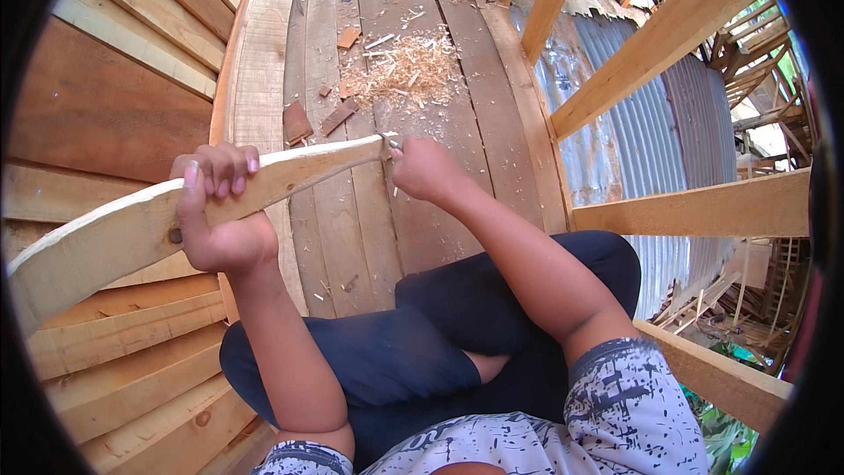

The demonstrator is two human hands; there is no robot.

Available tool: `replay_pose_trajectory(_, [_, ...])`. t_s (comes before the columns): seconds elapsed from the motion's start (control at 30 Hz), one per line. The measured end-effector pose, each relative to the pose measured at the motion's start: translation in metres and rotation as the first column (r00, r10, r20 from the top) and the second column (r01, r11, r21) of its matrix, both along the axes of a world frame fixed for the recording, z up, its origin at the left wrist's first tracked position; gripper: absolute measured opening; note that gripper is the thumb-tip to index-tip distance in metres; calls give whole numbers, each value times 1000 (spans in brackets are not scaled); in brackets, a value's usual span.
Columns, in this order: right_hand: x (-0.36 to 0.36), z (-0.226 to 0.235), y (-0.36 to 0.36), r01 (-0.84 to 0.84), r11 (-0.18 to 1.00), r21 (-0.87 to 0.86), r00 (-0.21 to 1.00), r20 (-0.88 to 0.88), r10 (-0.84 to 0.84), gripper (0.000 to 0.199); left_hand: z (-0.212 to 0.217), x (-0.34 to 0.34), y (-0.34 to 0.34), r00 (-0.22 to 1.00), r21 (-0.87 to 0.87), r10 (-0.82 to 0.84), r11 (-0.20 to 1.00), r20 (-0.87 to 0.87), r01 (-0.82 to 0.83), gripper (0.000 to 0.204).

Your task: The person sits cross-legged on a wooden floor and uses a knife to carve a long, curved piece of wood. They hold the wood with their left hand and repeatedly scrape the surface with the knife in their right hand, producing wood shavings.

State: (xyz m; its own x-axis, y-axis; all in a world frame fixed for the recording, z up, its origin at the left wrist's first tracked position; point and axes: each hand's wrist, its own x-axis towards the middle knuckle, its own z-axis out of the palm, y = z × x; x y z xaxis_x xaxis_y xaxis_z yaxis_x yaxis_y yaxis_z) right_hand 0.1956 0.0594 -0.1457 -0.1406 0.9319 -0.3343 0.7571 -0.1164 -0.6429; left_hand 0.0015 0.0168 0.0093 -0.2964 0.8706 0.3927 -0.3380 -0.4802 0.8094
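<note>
A long, pale wooden plank [290,174] with a curved, rough-cut edge slants across my lap side, from the lower left up to the middle. My left hand [220,202] wraps around it, fingers over the upper edge and thumb on the near face. Beside the plank's narrow right end, my right hand [428,169] is closed in a fist. A small dark metal blade [388,140] sticks out from it against the wood's tip. Its handle is hidden inside the fist.
A heap of wood shavings [409,70] and several brown offcuts [297,123] lie on the plank floor [352,246]. Stacked boards [132,325] stand along the left. Wooden rails [686,202] edge the right, with corrugated metal sheets [651,105] beyond. My crossed legs [387,343] are below.
</note>
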Motion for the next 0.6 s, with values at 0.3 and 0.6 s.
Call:
replay_pose_trajectory(0.3, [-11,19,-11,0,999,36,999,-35,1,32,1,4,-2,998,23,-52,998,-35,53,22])
replay_pose_trajectory(0.6, [8,10,2,45,994,-96,984,174,-27,31,-1,-2,-1,1000,9,-26,1000,4,26,22])
